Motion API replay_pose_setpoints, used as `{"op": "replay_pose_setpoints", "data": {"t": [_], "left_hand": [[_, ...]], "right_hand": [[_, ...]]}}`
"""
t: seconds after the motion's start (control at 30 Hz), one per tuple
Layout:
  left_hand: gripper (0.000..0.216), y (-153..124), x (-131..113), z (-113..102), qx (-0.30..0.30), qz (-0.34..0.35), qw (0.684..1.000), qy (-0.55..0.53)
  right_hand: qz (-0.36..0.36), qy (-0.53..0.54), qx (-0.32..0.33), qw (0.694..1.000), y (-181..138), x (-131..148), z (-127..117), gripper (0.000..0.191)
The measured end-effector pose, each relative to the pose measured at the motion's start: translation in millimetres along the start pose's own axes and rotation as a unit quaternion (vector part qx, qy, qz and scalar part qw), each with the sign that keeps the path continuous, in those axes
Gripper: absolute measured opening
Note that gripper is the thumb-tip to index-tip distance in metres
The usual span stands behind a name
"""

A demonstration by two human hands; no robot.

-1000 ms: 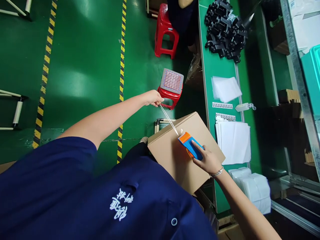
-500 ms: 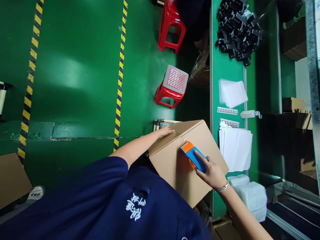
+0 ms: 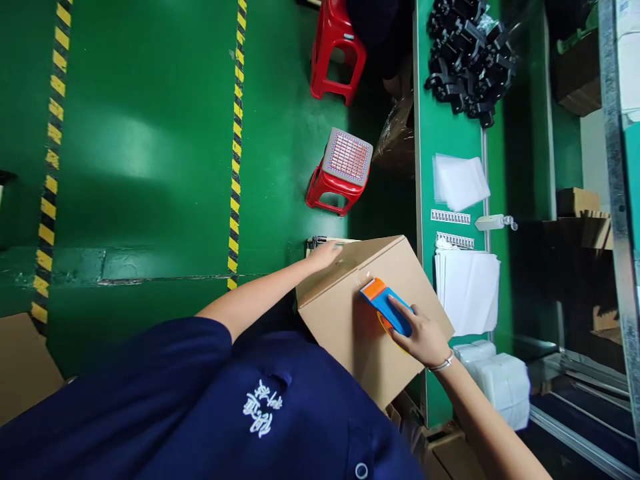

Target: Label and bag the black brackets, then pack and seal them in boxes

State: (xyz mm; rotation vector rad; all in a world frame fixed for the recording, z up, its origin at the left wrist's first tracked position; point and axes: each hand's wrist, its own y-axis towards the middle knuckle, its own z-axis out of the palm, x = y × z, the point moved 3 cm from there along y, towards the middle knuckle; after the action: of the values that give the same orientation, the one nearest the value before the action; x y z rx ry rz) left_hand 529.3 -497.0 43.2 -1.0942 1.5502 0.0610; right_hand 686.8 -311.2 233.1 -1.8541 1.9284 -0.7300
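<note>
A tan cardboard box [image 3: 380, 347] stands tilted in front of my body, with a piece of clear tape [image 3: 364, 277] near its upper edge. My right hand [image 3: 425, 339] is closed around a blue and orange tape dispenser [image 3: 393, 310], index finger stretched along its top. The dispenser's toothed orange end points up and left, close to the taped edge, and part of its roll shows below. My left hand [image 3: 324, 256] is at the box's far left side, fingers stretched out and slightly blurred, with nothing visible in them. Whether its fingertips touch the cardboard I cannot tell.
To the right, a green workbench [image 3: 440, 400] carries black plastic parts [image 3: 470, 57], clear bags [image 3: 460, 183], white sheets [image 3: 467, 290] and wrapped white bundles [image 3: 500, 387]. Two red stools [image 3: 333, 193] stand beyond the box. Another person's dark clothing [image 3: 375, 23] shows at the top.
My left hand has drawn a little left and up along the box side, its fingers lifting from the taped spot. The dispenser has barely moved in my right hand. The whole view has shifted slightly.
</note>
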Motion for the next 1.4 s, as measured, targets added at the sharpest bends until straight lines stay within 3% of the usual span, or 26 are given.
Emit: {"op": "replay_pose_setpoints", "data": {"t": [0.13, 0.27, 0.37, 0.5, 0.57, 0.73, 0.8, 0.87, 0.93, 0.97, 1.03, 1.07, 1.17, 1.23, 1.33, 1.4], "left_hand": [[0.052, -16.0, -54.7, 19.4, 0.029, 0.068, 0.995, 0.061], [0.049, -30.6, -71.3, 20.8, 0.014, 0.050, 0.977, 0.208], [0.052, -33.7, -71.4, 14.4, -0.004, 0.025, 0.955, 0.294], [0.054, -32.1, -72.6, 19.4, -0.025, 0.017, 0.943, 0.331], [0.056, -31.9, -72.5, 21.7, -0.034, 0.018, 0.940, 0.340], [0.058, -42.4, -88.3, 22.8, -0.067, -0.003, 0.927, 0.369], [0.061, -50.8, -113.9, 47.7, -0.127, 0.070, 0.916, 0.374], [0.061, -59.6, -143.3, 100.6, -0.151, 0.201, 0.907, 0.337], [0.055, -66.9, -163.7, 171.4, -0.060, 0.326, 0.909, 0.254], [0.055, -69.6, -168.6, 204.0, -0.023, 0.357, 0.906, 0.226], [0.059, -71.5, -168.6, 250.8, 0.001, 0.361, 0.910, 0.203], [0.062, -71.4, -165.6, 264.3, 0.006, 0.358, 0.910, 0.208], [0.070, -69.4, -155.0, 275.0, 0.027, 0.375, 0.888, 0.263], [0.072, -70.0, -152.4, 273.4, 0.076, 0.417, 0.851, 0.310], [0.064, -77.1, -155.9, 276.1, 0.214, 0.496, 0.762, 0.356], [0.056, -83.2, -160.7, 281.3, 0.328, 0.530, 0.691, 0.366]], "right_hand": [[-0.002, 0.004, -0.015, 1.000, 11.1, 7.7, -3.9, 0.064], [-0.022, 0.027, -0.014, 0.999, 3.6, 1.2, -0.7, 0.072], [-0.039, 0.036, -0.008, 0.999, -44.8, -39.7, 22.6, 0.072], [-0.018, 0.038, -0.005, 0.999, -138.8, -119.3, 80.9, 0.068], [-0.005, 0.039, -0.008, 0.999, -169.9, -143.9, 105.8, 0.068], [-0.005, 0.046, -0.024, 0.999, -177.3, -151.5, 124.3, 0.068], [-0.007, 0.040, -0.027, 0.999, -172.2, -148.2, 122.3, 0.068], [-0.019, 0.035, -0.022, 0.999, -169.8, -145.7, 121.1, 0.069], [-0.028, 0.032, -0.014, 0.999, -170.0, -144.6, 122.4, 0.071], [-0.031, 0.032, -0.010, 0.999, -171.2, -145.1, 124.4, 0.072], [-0.035, 0.033, -0.009, 0.999, -178.1, -149.9, 132.1, 0.074], [-0.038, 0.034, -0.009, 0.999, -185.2, -155.2, 138.5, 0.074], [-0.042, 0.038, -0.018, 0.998, -227.2, -185.7, 167.4, 0.070], [-0.039, 0.046, -0.035, 0.998, -268.1, -213.9, 192.4, 0.067], [-0.018, 0.055, -0.062, 0.996, -317.6, -248.9, 229.7, 0.064], [0.002, 0.049, -0.041, 0.998, -322.0, -257.4, 250.3, 0.064]]}}
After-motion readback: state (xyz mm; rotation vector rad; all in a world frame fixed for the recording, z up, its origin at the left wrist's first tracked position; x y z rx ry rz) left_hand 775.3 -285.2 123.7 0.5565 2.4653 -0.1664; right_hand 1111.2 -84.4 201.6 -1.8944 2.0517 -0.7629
